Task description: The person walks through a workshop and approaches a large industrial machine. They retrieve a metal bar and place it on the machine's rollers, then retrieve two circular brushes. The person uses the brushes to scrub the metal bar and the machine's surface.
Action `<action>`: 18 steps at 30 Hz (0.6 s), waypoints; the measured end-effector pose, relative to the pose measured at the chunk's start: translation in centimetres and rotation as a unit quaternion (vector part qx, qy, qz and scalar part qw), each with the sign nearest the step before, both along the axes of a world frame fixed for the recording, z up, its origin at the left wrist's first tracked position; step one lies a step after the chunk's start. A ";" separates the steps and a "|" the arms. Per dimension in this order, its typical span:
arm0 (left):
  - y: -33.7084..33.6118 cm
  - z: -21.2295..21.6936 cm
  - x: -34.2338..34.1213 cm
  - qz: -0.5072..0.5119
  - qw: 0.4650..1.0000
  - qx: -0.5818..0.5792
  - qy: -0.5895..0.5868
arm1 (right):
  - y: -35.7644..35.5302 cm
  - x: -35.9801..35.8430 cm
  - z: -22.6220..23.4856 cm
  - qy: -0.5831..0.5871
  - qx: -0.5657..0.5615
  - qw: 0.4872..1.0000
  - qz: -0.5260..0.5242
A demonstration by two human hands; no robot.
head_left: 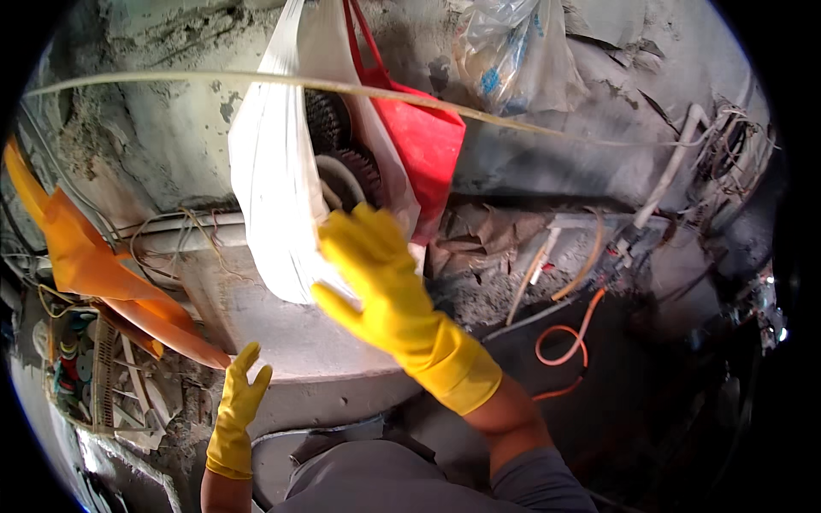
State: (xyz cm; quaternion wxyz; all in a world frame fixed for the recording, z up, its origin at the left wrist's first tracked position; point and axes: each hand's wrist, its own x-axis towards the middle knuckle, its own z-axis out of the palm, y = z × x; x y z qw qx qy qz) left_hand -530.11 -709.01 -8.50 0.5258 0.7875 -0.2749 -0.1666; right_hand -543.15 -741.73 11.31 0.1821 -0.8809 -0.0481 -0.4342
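My right hand (376,291), in a yellow rubber glove, is raised in front of a white cloth bag (274,188) that hangs open. Its thumb stands apart from the fingers, and nothing shows in its grasp. Past the fingertips, dark round things with ridged or bristly rims (359,171) sit inside the bag; I cannot make out their kind or whether I touch them. My left hand (241,406), gloved in the same yellow rubber, is low on the left, fingers apart and holding nothing. Nearest to it is the lower end of a hanging orange sheet (120,286).
A red bag (423,154) hangs beside the white one, and a clear plastic bag (513,60) farther right. A pale cord (197,77) stretches across in front. Pipes (676,162) and wires run along the wall. An orange hose (581,342) curls at right; a filled basket (81,368) stands left.
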 end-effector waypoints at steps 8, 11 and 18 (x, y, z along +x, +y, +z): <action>-14.8 20.5 -0.8 -0.022 0.849 -0.006 -0.528 | 0.1 -1.1 -1.2 0.006 0.001 0.998 0.061; -18.4 23.4 -0.4 -0.055 0.741 0.016 -0.669 | -1.0 -1.2 -1.5 0.003 0.017 0.994 0.106; -19.7 21.2 0.8 -0.071 0.772 -0.004 -0.631 | -3.8 -1.5 0.2 -0.076 0.162 0.968 0.178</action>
